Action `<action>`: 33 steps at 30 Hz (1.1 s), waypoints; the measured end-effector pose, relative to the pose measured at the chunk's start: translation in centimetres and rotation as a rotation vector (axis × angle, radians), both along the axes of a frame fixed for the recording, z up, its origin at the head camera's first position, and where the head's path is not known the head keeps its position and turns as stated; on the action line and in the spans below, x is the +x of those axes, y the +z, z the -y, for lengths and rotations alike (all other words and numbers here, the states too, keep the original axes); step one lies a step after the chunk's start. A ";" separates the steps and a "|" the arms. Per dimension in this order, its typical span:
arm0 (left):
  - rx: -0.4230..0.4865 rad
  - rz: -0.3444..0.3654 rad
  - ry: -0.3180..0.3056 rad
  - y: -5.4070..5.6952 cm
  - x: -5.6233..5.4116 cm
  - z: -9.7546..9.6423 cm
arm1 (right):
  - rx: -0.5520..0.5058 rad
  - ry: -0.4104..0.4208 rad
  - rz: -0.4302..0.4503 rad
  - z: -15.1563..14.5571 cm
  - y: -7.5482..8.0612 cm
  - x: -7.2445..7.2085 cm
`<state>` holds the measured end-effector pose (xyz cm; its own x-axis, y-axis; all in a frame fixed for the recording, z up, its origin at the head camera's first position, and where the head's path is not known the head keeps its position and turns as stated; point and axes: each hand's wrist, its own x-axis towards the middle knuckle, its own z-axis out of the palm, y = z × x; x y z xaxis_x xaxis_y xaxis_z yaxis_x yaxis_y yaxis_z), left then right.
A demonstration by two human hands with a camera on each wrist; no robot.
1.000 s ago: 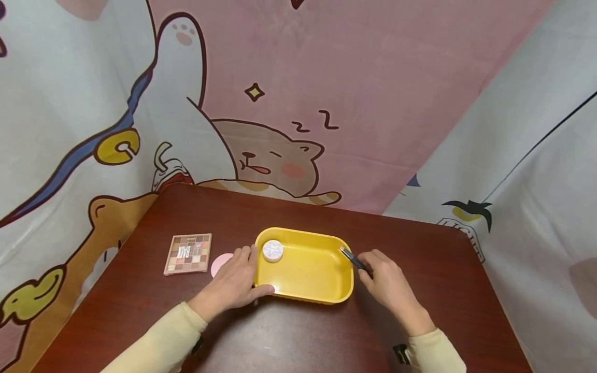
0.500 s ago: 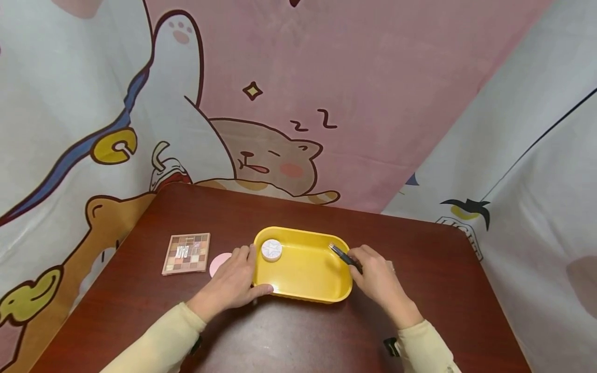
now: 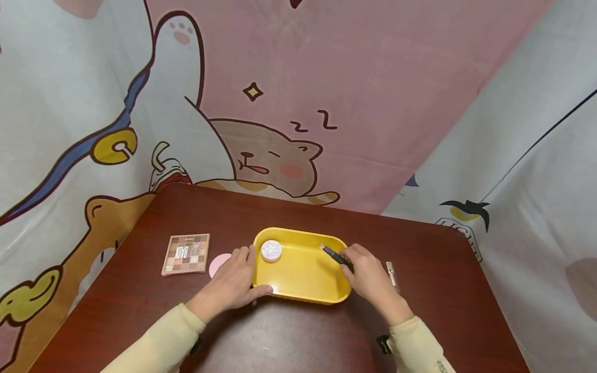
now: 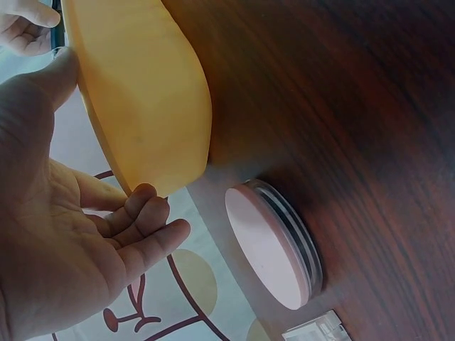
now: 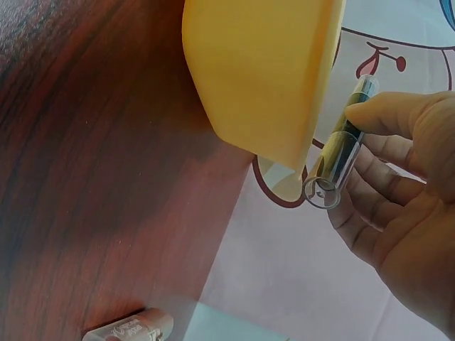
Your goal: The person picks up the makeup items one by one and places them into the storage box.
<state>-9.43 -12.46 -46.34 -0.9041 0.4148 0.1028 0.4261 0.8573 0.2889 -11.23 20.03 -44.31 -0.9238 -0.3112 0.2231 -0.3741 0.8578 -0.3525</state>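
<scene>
A yellow tray (image 3: 305,267) stands on the table between my hands. My left hand (image 3: 231,280) holds its left end, with the thumb along the near rim and the fingers at the left side. My right hand (image 3: 371,273) pinches a slim dark cosmetic tube (image 3: 333,254) with clear ends. In the head view this tube slants over the tray's right end, its far tip above the tray floor. A small round white box (image 3: 271,250) with a star on its lid sits inside, at the tray's left. The right wrist view shows thumb and fingers around the tube (image 5: 343,142).
Left of the tray lies a round pink-lidded container (image 4: 266,245), partly hidden by my left hand in the head view. Farther left is an eyeshadow palette (image 3: 186,254). A small lipstick-like tube (image 3: 392,274) lies right of my right hand. Patterned cloth hangs behind the table.
My right hand has moved left, bringing the dark tube farther over the tray. The small tube on the table at right has come into view behind it. My left hand stays on the tray.
</scene>
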 end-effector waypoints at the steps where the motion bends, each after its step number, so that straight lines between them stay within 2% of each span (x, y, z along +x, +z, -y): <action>1: -0.001 -0.001 0.003 0.0 0.0 0.0 | 0.002 0.000 0.005 0.1 0.0 0.0; 12: -0.007 0.001 0.007 0.1 0.0 0.0 | 0.003 0.043 -0.028 0.7 -0.5 -0.3; 33: -0.017 0.022 0.022 -0.2 -0.1 0.0 | 0.026 0.059 0.010 2.6 -0.3 -1.5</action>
